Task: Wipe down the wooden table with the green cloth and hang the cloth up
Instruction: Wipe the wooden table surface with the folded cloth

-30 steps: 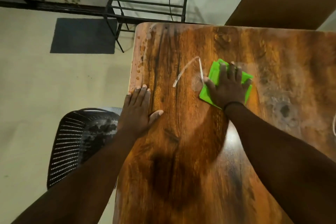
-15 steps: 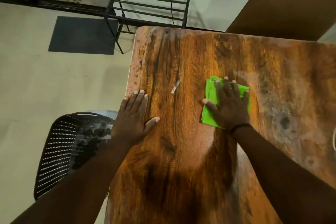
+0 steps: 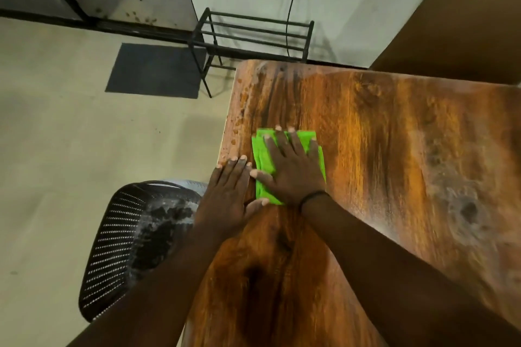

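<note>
Scene: A person leans over a wooden tabletop (image 3: 394, 149), seen from a head-worn camera looking down.
Right hand (image 3: 293, 169): Flat, fingers spread, palm pressing down on the cloth; nothing is pinched, so the grip is open and bearing down rather than closed around anything.
Left hand (image 3: 228, 191): Flat on the tabletop near its left edge, fingers together, thumb out toward the cloth and perhaps touching it; it grips nothing and looks to be bracing.
Cloth (image 3: 263, 160): Green, folded, lying flat on the tabletop close to the left edge, mostly covered by the right hand.
Progress: Wiping appears to be under way. The wood around and below the hands shows a sheen, which suggests it is wiped.
Left to do: Specks (image 3: 235, 132) dot the left edge just beyond the cloth, and a pale, cloudy patch (image 3: 456, 205) marks the right side. Both look unwiped. The cloth is not yet hung.
Hanging spot: A black metal rack (image 3: 253, 34) stands on the floor beyond the far corner; whether it is meant for the cloth cannot be told.
Beside the table: A black mesh basket (image 3: 127, 248) sits on the floor at left; its contents are unclear.
Hidden: The tabletop's near and right parts are cut off by the frame or covered by the forearms, so their state is unknown. The right side is blurred.
</note>
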